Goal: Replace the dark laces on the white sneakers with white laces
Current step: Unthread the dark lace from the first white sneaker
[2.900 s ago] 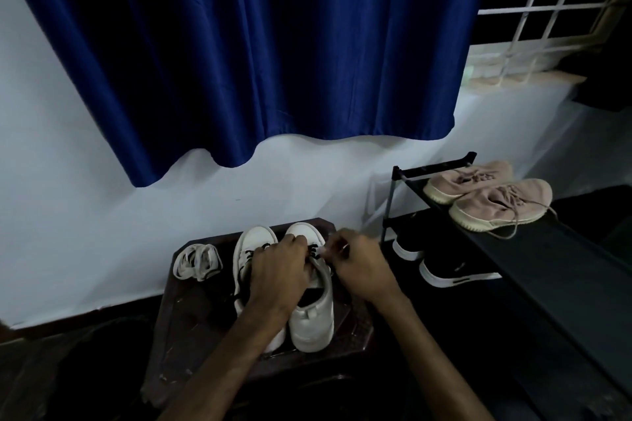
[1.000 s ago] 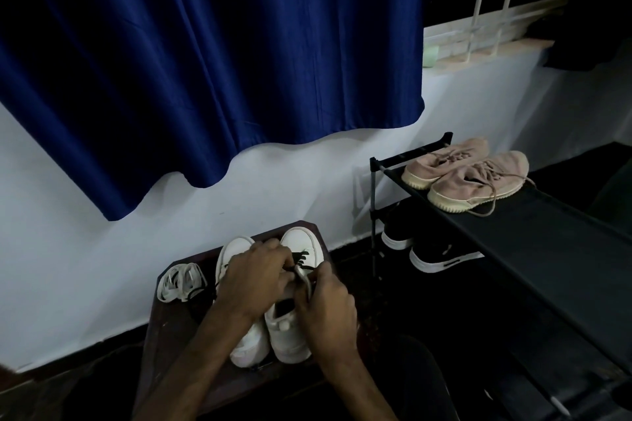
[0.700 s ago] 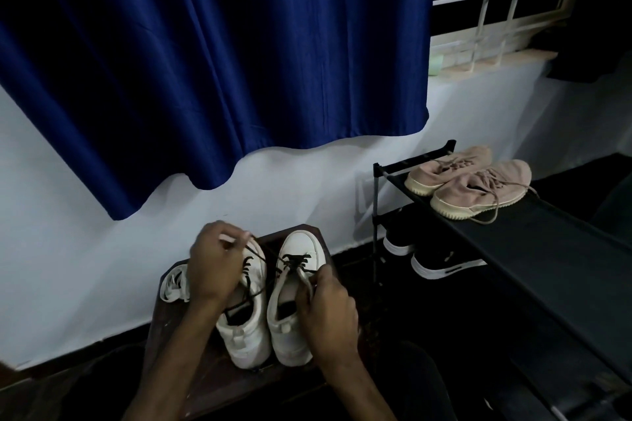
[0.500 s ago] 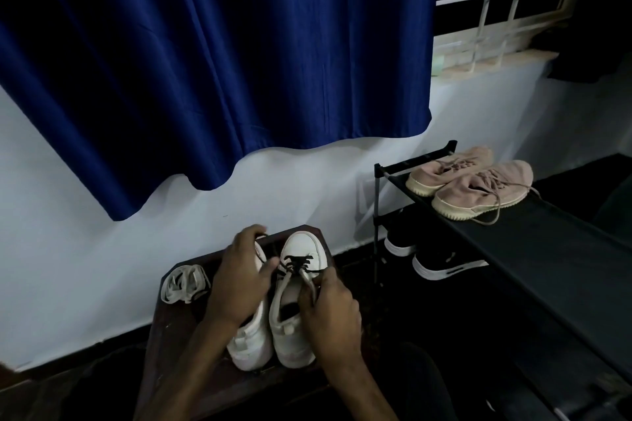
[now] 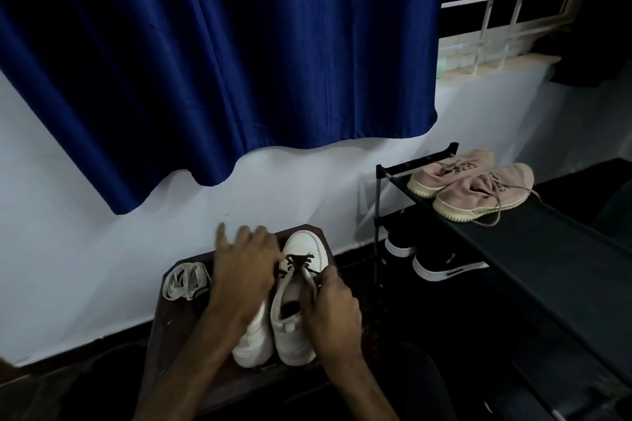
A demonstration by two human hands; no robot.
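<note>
Unlacing: my right hand [image 5: 330, 306] pinching the white leather sneaker [image 5: 306, 244], my left hand [image 5: 244, 272], fingers spread, must next hook its dark woven lace [image 5: 300, 260].

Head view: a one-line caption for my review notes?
The right hand grips one white sneaker while the left hand reaches its dark lace; white laces wait beside on the stool.
</note>
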